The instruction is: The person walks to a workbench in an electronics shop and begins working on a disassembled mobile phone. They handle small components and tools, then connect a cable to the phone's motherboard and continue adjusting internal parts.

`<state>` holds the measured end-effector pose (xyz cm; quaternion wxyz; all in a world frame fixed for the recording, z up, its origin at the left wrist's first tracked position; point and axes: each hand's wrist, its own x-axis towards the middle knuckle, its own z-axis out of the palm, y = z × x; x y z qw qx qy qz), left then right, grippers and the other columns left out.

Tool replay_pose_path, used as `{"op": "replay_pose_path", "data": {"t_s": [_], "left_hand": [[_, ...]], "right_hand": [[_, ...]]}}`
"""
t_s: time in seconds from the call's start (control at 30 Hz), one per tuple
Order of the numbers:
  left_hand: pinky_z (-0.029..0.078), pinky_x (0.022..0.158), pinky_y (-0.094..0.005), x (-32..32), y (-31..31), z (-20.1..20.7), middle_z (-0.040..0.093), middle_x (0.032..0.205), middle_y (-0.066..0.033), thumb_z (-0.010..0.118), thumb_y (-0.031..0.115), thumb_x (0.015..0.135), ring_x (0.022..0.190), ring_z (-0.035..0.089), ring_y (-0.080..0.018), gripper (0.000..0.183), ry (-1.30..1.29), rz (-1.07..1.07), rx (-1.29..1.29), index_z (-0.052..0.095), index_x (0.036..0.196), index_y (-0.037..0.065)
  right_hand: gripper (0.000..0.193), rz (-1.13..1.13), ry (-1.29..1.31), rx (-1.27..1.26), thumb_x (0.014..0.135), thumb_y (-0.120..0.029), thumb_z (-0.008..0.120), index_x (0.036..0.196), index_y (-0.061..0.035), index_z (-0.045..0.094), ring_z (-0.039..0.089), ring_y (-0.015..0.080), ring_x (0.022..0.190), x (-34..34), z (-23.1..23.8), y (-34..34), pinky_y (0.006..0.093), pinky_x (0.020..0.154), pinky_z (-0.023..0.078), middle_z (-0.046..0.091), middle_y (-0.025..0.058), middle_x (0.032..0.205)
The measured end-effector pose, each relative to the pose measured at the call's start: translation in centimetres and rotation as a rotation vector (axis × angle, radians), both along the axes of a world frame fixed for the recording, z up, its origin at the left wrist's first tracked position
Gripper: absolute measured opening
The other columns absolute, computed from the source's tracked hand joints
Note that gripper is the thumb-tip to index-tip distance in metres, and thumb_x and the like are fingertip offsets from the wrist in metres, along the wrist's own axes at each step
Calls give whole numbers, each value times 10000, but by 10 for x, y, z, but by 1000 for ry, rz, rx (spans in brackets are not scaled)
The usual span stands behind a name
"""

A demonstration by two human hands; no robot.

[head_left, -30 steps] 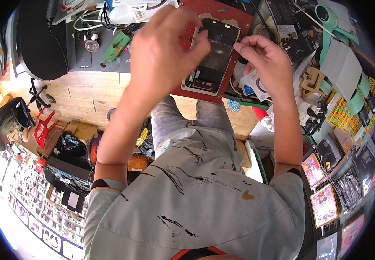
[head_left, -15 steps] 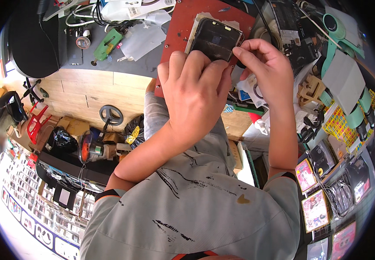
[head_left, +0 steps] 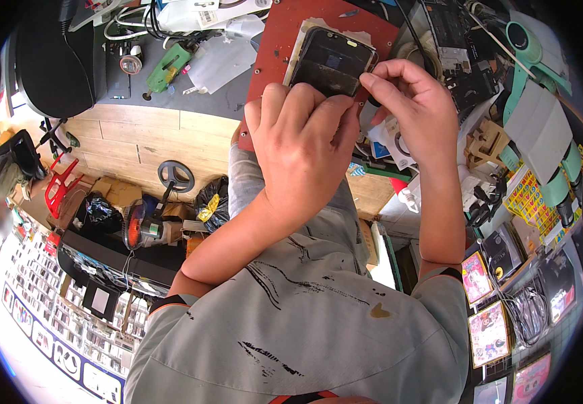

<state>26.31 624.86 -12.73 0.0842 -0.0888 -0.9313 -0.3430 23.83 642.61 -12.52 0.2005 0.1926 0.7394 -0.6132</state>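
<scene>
A dark smartphone or phone screen [head_left: 332,60] lies face up on a pale, ragged-edged pad [head_left: 310,27] on a red board [head_left: 274,64]. Over its near end bends my left hand [head_left: 299,141], knuckles up and fingers curled in; the fingertips are hidden beneath the hand. At the right edge, my right hand [head_left: 416,108] is closed in a pinch, with thumb and forefinger touching close beside the phone's lower right side. Whatever is between those tips is too small to make out.
A green tool [head_left: 167,69] and a translucent sheet [head_left: 220,64] lie on the grey bench to the left. Cables [head_left: 126,23] are heaped behind them. Right of the board are dark phone parts [head_left: 449,54], a wooden block [head_left: 487,143] and a mint-green stand [head_left: 524,40].
My left hand has slid slightly toward me, so more of the phone's near part shows. The right hand keeps its pinch in nearly the same place. The phone stays on the pad.
</scene>
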Motion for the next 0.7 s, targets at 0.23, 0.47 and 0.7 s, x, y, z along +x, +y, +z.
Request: {"op": "replay_pose_path", "data": {"t_s": [0.23, 0.47, 0.7], "left_hand": [[347, 722, -354, 1, 1, -4, 566, 779, 44, 879, 86, 710, 753, 499, -199, 217, 27, 1, 27, 795, 895, 162], [338, 716, -355, 2, 2, -6, 561, 770, 40, 883, 82, 707, 742, 491, -195, 232, 43, 5, 36, 796, 905, 163], [320, 716, -355, 6, 2, -5, 555, 766, 41, 885, 84, 716, 736, 484, -192, 249, 55, 15, 7, 801, 931, 179]], "right_hand": [[210, 2, 8, -23, 953, -200, 789, 1034, -11, 744, 641, 58, 677, 0, 0, 1, 224, 582, 518, 723, 13, 883], [206, 5, -3, -31, 955, -192, 786, 1035, -7, 741, 648, 65, 694, 0, 0, 1, 226, 586, 526, 720, 17, 883], [196, -3, -2, -41, 957, -182, 784, 1032, -6, 740, 649, 62, 721, 0, -1, 0, 233, 593, 542, 715, 15, 878]]}}
